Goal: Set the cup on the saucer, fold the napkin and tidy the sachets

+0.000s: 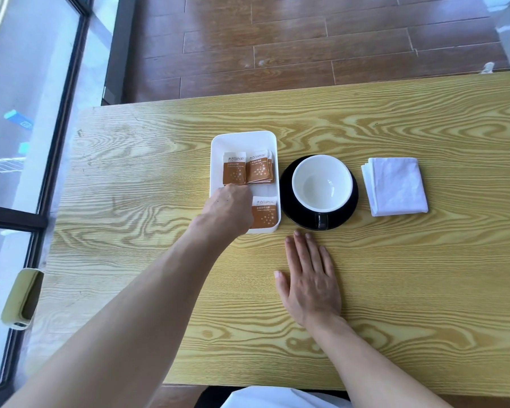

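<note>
2 bare forearms — no sleeves (white garment (277,399) at the lap).

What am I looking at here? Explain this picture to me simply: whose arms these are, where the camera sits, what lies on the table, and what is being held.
There is no machine: a person wears a camera on the head, looking down at their own bare arms. On the wooden table stand a white tray holding brown sachets, a white cup sitting on a black saucer, and a folded white napkin to the right. The left hand reaches into the tray with its fingers curled over the sachets; whether it grips one is hidden. The right hand lies flat on the table, holding nothing.
</note>
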